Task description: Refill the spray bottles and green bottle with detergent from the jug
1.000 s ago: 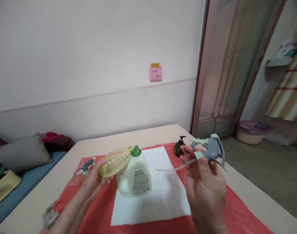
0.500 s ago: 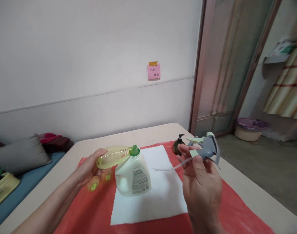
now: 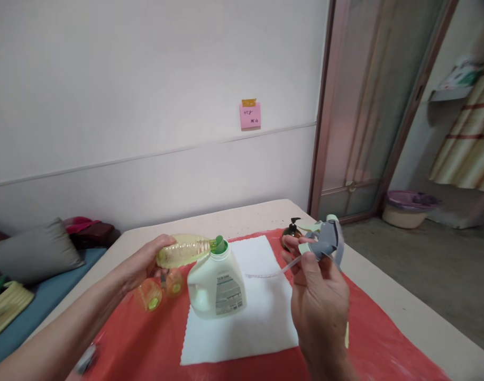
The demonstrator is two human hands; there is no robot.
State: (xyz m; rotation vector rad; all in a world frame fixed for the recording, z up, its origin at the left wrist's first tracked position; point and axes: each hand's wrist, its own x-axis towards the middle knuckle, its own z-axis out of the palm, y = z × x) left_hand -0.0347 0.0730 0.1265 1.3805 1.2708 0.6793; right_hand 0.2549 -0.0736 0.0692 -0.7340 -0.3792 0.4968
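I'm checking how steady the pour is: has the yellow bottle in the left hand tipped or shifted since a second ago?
Yes. The yellow bottle has levelled out, its base rising, while its mouth stays at the white jug.

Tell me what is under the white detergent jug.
The white detergent jug stands on a white cloth, which lies on a red sheet over the table. The jug hides the cloth directly beneath it, so anything there cannot be seen.
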